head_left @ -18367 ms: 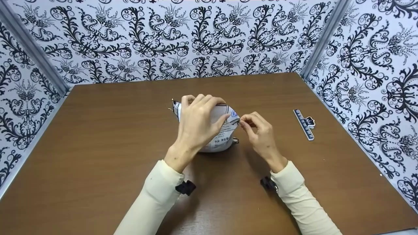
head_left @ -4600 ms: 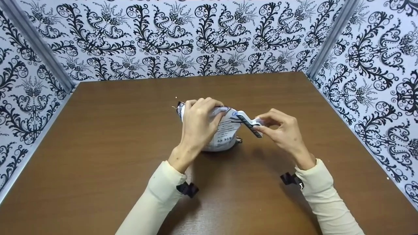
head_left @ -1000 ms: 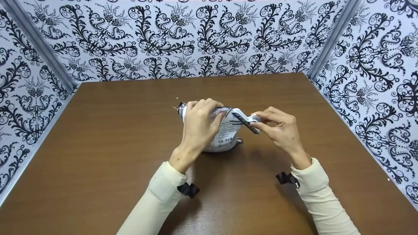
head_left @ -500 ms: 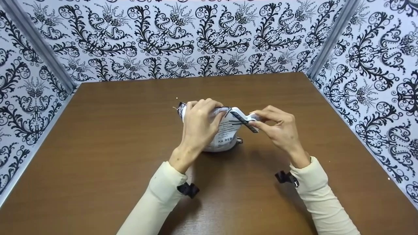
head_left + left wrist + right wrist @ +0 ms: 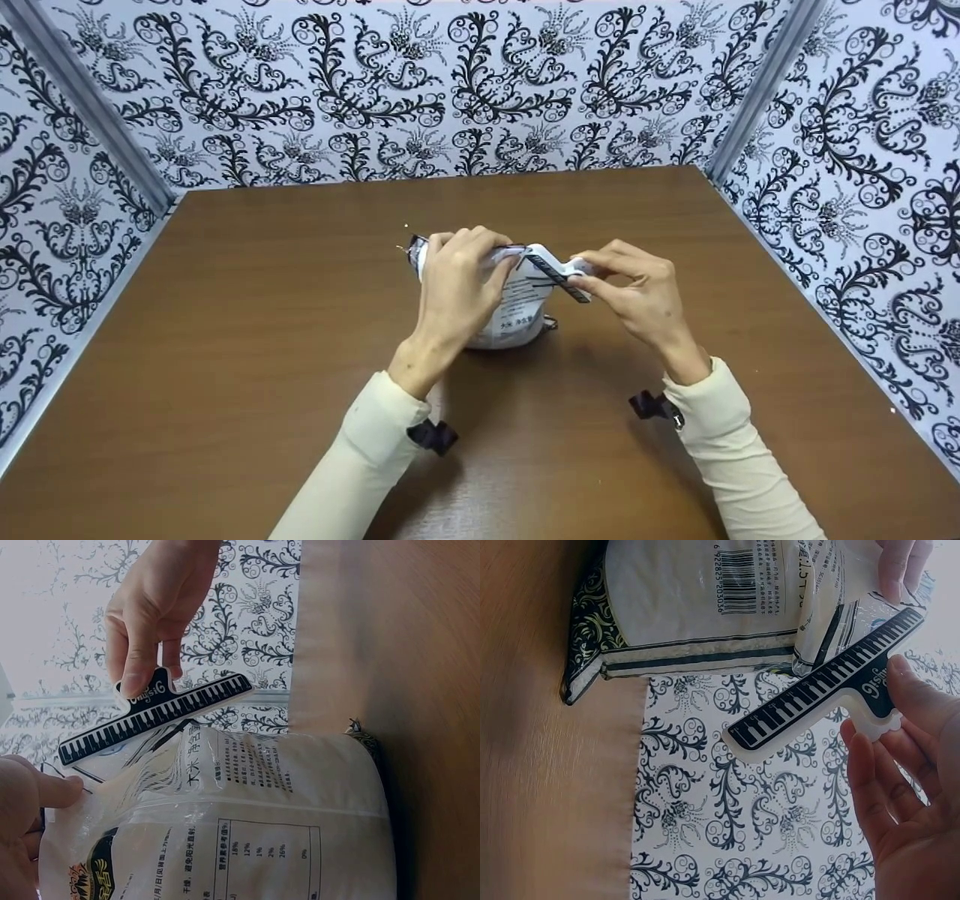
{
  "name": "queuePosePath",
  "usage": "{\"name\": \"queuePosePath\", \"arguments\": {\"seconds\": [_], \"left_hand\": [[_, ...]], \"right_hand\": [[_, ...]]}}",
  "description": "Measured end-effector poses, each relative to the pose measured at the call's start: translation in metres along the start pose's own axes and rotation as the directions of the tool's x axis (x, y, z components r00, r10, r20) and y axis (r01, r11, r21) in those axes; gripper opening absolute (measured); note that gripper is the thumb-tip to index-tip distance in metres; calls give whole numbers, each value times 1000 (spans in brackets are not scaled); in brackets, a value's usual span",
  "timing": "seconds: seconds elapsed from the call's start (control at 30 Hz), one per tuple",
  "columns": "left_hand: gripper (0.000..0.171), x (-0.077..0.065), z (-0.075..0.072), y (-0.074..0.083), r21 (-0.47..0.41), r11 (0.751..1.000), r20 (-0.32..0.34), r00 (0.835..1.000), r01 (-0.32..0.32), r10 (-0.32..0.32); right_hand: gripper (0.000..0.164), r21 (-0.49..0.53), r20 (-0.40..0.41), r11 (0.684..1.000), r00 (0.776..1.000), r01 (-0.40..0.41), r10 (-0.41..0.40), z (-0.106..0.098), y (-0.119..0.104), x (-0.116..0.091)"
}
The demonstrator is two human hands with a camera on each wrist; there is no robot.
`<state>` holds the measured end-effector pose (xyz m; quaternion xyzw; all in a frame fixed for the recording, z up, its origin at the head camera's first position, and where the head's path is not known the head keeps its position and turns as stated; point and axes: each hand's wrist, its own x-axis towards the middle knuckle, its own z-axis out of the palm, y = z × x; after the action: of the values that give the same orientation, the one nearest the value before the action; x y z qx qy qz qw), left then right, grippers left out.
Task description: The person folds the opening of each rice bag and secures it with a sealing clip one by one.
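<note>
A white plastic bag of rice (image 5: 517, 304) with printed text stands on the table, its top folded over. My left hand (image 5: 461, 277) grips that folded top, thumb on the near side. My right hand (image 5: 637, 289) pinches the handle of a clip (image 5: 559, 274) with a piano-key pattern. Slanting across the bag's right top corner, the clip (image 5: 154, 720) has its far end close to the left thumb. In the right wrist view the clip (image 5: 825, 682) overlaps the bag's dark-striped edge (image 5: 697, 652), thumb on one side of the handle and fingers on the other.
The brown table (image 5: 262, 337) is bordered by patterned wall panels (image 5: 375, 90) at the back and sides. A tiny white speck (image 5: 892, 410) lies near the right edge. Dark wrist mounts (image 5: 433, 436) sit at both cuffs.
Earlier the clip lay at the table's right while my right hand pinched the bag's corner. Since then it was picked up, and over the last second it has shifted slightly up and left.
</note>
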<state>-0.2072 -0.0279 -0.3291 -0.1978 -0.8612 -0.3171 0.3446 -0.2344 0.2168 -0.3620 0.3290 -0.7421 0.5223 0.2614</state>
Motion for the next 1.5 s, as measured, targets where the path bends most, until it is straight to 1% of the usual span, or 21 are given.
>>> {"name": "queuePosePath", "arguments": {"seconds": [0.47, 0.93, 1.23, 1.5], "left_hand": [[13, 0, 1, 0, 3, 1000, 3, 1000, 5, -5], [13, -1, 2, -1, 10, 1000, 1, 1000, 3, -3], [14, 0, 1, 0, 6, 1000, 10, 1000, 16, -16], [13, 0, 1, 0, 3, 1000, 12, 1000, 10, -10]], "right_hand": [[29, -4, -1, 1000, 1000, 1, -1, 0, -1, 1], [28, -35, -9, 999, 1000, 10, -10, 2, -3, 3], [29, -32, -9, 999, 1000, 19, -19, 3, -5, 4], [28, -10, -7, 1000, 1000, 19, -19, 5, -8, 8]]}}
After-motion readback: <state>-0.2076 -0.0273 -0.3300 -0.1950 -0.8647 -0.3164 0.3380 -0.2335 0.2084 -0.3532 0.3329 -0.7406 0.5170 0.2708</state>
